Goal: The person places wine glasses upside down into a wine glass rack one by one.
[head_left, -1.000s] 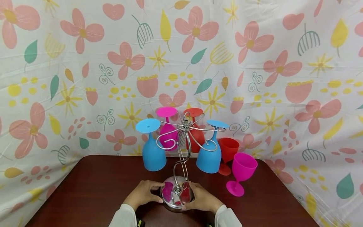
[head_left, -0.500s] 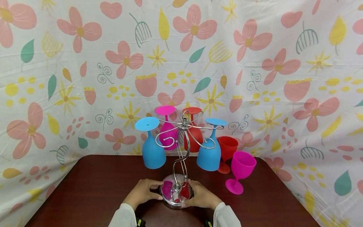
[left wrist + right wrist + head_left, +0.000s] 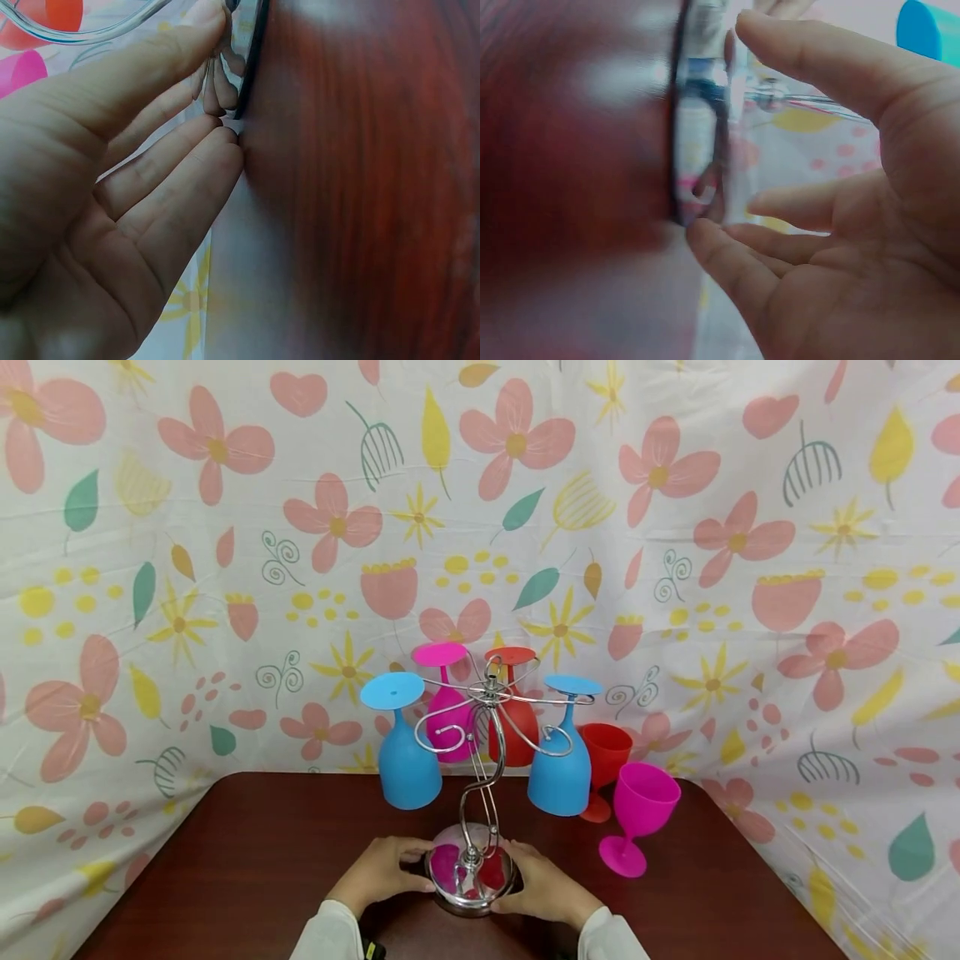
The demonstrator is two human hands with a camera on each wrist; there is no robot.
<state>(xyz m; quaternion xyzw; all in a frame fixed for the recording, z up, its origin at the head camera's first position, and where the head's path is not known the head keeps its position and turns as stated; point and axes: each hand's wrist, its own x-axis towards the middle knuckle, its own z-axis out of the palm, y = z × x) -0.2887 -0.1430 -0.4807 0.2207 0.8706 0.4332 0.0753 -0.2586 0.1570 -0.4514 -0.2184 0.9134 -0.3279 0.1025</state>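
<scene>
A chrome wine glass rack stands upright on the table, its round mirrored base between both hands. Upside down from its curled arms hang a left blue goblet, a right blue goblet, a pink goblet and a red goblet. My left hand holds the base's left side, thumb on the rim in the left wrist view and fingertips against the edge. My right hand lies along the right side, thumb and fingers spread, fingertips at the rim in the blurred right wrist view.
Right of the rack, a loose pink goblet stands upright on the dark brown table. Behind it is a loose red goblet, partly hidden by the hanging blue one. A flowered cloth hangs behind the table.
The right hand has shifted slightly rightward at the base; the left hand stays put. The hanging right blue goblet has swung a little to the right.
</scene>
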